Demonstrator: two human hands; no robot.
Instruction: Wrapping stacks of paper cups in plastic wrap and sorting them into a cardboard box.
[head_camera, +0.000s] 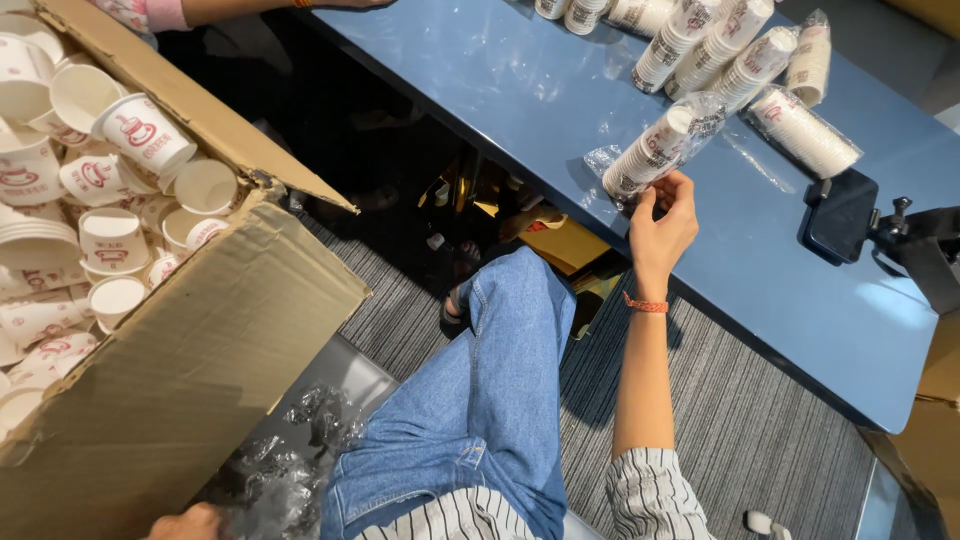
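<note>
At the near edge of the blue table, a stack of paper cups in clear wrap lies on its side, its near end hanging just over the rim. The right hand is raised to that end, thumb and fingertips pinched lightly on the loose plastic at the stack's mouth, the rest of the hand open and relaxed; it looks as though the wrap is held there to keep the stack from rolling or to close it off.

The left hand shows only as knuckles at the bottom edge, beside a heap of crumpled clear bags on the floor; whether its fingers are closed on anything I cannot tell.

Farther along the table, more wrapped cup stacks lie side by side, touching one another. To the right stands a black clamp mount fixed at the table's edge. On the left, a large cardboard box holds loose white cups with red print, tumbled every way. The person's jeans-clad knee sits between box and table, over the striped carpet. Another person's pink sleeve rests at the far left.
</note>
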